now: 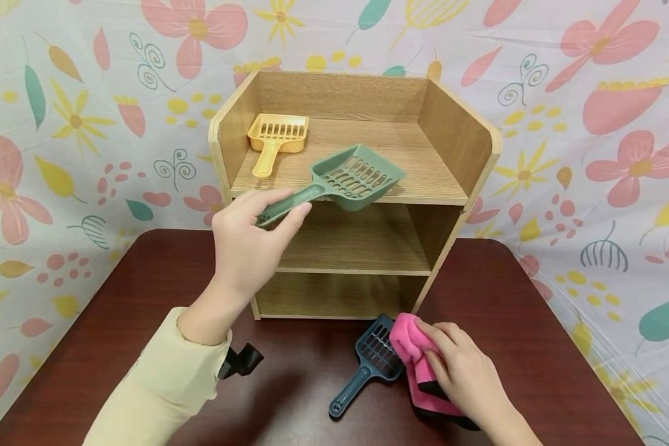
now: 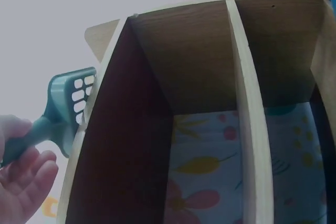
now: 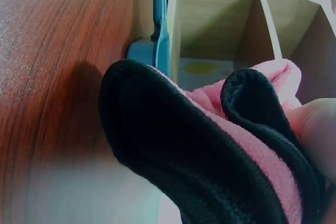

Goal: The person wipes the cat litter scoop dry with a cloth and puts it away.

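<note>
My left hand (image 1: 251, 244) grips the handle of a green litter scoop (image 1: 357, 176), its slotted pan held over the front edge of the shelf's top board. The left wrist view shows the scoop's pan (image 2: 68, 98) beside the board edge. With my right hand (image 1: 465, 365) I pinch a bunched pink cloth (image 1: 409, 341) with black edging. Its folds (image 3: 199, 135) fill much of the right wrist view. A dark blue litter scoop (image 1: 376, 353) lies on the table just left of the cloth, handle toward me. On the top board, at left, rests a yellow litter scoop (image 1: 279, 136).
A wooden shelf unit (image 1: 351, 272) with raised sides and lower compartments stands on the dark red-brown table (image 1: 161, 279). A black object (image 1: 248, 359) shows beside my left sleeve. Behind hangs a flower-patterned cloth backdrop (image 1: 591, 155).
</note>
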Action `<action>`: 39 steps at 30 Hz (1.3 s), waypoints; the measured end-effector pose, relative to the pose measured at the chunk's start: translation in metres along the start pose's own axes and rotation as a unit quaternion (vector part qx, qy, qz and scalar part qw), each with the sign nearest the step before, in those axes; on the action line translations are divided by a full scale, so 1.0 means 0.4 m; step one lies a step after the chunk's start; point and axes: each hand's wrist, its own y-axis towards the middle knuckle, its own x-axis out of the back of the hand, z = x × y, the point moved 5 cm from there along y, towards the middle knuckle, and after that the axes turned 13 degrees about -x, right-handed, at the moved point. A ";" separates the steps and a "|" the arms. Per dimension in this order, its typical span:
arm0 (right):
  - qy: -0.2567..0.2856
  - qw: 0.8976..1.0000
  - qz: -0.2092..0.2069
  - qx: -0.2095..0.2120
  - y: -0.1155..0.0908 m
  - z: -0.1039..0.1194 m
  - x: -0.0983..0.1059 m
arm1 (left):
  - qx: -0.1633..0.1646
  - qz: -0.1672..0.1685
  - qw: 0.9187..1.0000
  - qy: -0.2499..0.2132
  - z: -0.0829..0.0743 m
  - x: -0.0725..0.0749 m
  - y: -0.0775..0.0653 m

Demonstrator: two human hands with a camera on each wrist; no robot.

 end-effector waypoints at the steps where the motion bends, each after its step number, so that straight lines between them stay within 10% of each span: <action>1: 0.001 1.000 -0.001 0.001 0.000 0.000 0.000 | -0.003 -0.005 1.000 0.011 -0.001 -0.001 0.004; 9: -0.002 1.000 0.003 -0.004 -0.001 0.000 0.001 | -0.026 0.035 0.998 0.045 -0.017 -0.014 0.012; 16: 0.000 1.000 0.000 -0.002 -0.001 0.001 0.004 | -0.117 0.075 0.990 -0.009 -0.050 0.003 -0.014; 25: 0.001 1.000 0.000 -0.002 -0.002 0.003 0.004 | -0.261 0.053 0.964 0.028 -0.086 -0.008 -0.013; 39: -0.005 1.000 0.003 -0.010 -0.004 0.005 0.009 | -0.342 0.072 0.928 0.128 -0.071 -0.071 0.014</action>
